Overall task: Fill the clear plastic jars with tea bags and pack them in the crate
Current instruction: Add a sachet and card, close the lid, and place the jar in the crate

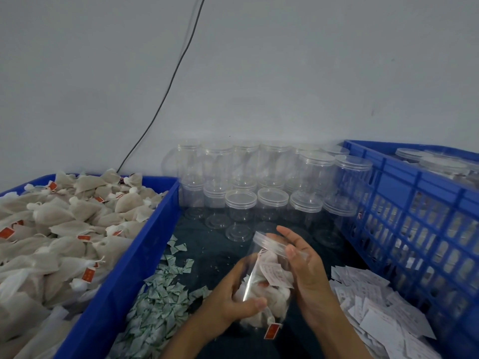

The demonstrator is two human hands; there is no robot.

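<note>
left hand [234, 297] grips tilted clear jar [261, 286] stuffed with tea bags; right hand [302, 257] holds lid [269, 242] at its mouth, not yet closed; some filled jars in crate [404, 208] at right; many empty jars [261, 182] remain

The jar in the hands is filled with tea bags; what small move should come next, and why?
Probably seat the lid on the jar and twist it shut. The left hand grips the jar, already packed with tea bags and a paper slip, while the right hand holds the lid tilted at its mouth, apparently not yet flat.
</note>
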